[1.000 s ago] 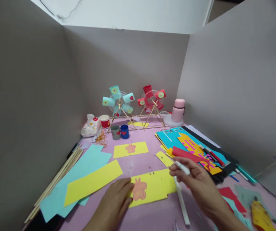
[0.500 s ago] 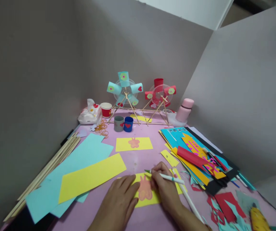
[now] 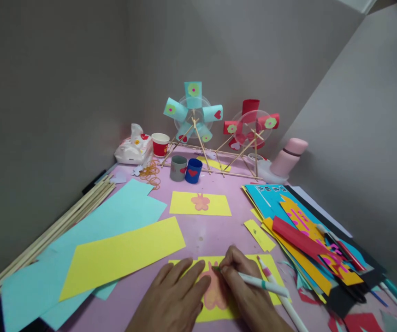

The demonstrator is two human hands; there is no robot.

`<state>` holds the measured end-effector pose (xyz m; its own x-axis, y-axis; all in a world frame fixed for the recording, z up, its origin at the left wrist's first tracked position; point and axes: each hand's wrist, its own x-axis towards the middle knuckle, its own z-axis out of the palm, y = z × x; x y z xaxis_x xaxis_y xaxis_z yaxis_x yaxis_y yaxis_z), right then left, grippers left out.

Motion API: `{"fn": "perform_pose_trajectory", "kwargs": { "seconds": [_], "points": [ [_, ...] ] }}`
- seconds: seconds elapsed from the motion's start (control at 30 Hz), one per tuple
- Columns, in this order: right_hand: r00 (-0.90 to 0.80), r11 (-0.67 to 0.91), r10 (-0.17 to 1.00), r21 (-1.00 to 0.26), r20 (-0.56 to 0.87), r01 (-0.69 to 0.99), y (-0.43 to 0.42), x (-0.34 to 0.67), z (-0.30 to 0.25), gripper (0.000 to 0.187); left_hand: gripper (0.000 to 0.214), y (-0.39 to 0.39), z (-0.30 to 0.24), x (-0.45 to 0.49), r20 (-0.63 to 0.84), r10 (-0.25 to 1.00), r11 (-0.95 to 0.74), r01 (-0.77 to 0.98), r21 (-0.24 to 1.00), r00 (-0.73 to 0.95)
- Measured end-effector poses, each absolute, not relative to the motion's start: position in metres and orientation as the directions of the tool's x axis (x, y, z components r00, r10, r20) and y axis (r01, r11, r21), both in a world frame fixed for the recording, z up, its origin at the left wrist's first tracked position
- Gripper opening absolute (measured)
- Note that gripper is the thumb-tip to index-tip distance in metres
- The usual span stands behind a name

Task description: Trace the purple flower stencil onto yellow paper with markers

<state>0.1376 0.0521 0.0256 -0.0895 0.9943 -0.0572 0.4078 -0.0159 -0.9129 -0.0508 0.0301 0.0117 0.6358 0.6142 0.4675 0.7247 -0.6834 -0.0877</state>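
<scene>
Between my hands lies a yellow paper strip [image 3: 265, 265] with a pink butterfly [image 3: 215, 295] drawn on it. My left hand [image 3: 175, 295] rests flat on the strip's left part, its fingers apart. In my right hand [image 3: 241, 281] is a white marker with a green tip [image 3: 263, 283], and that tip touches or hovers just at the top of the butterfly. Another white marker with a pink tip [image 3: 270, 274] lies beside my right hand, partly over the strip. Farther up, a second yellow strip [image 3: 177, 203] bears a similar pink butterfly [image 3: 200, 202].
Light blue sheets [image 3: 115, 216] and a plain yellow strip [image 3: 125, 253] lie left, beside wooden sticks [image 3: 49, 240]. Coloured papers [image 3: 263, 193] are stacked right. Behind stand blue [image 3: 193, 115] and red paper wheels [image 3: 251, 129], two paper rings [image 3: 193, 171] and a pink bottle [image 3: 290, 157].
My right hand has brought the green marker tip down from the strip's upper edge onto the butterfly's top. The view has tilted and shifted a little. My left hand stays on the strip.
</scene>
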Motion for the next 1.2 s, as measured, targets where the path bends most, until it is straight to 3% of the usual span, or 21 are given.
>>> {"fn": "perform_pose_trajectory", "kwargs": {
  "seconds": [0.17, 0.47, 0.7, 1.2],
  "points": [
    [-0.120, -0.025, 0.988, -0.879, -0.093, 0.477, 0.051, 0.139, 0.024, 0.015, 0.034, 0.030, 0.012, -0.051, 0.449, 0.613, -0.686, 0.720, -0.106, 0.650],
    [-0.166, -0.008, 0.981, -0.869, -0.104, 0.494, 0.049, 0.139, 0.031, 0.018, 0.035, 0.030, 0.011, -0.049, 0.423, 0.659, -0.682, 0.731, -0.011, 0.622],
    [-0.205, 0.103, 0.979, -0.860, -0.003, 0.500, 0.051, 0.142, 0.021, 0.017, 0.037, 0.028, 0.012, -0.050, 0.413, 0.646, -0.683, 0.728, -0.063, 0.642],
    [-0.170, 0.061, 0.985, -0.861, -0.030, 0.505, 0.050, 0.139, 0.024, 0.015, 0.036, 0.028, 0.011, -0.051, 0.466, 0.626, -0.682, 0.729, -0.060, 0.625]
  ]
}}
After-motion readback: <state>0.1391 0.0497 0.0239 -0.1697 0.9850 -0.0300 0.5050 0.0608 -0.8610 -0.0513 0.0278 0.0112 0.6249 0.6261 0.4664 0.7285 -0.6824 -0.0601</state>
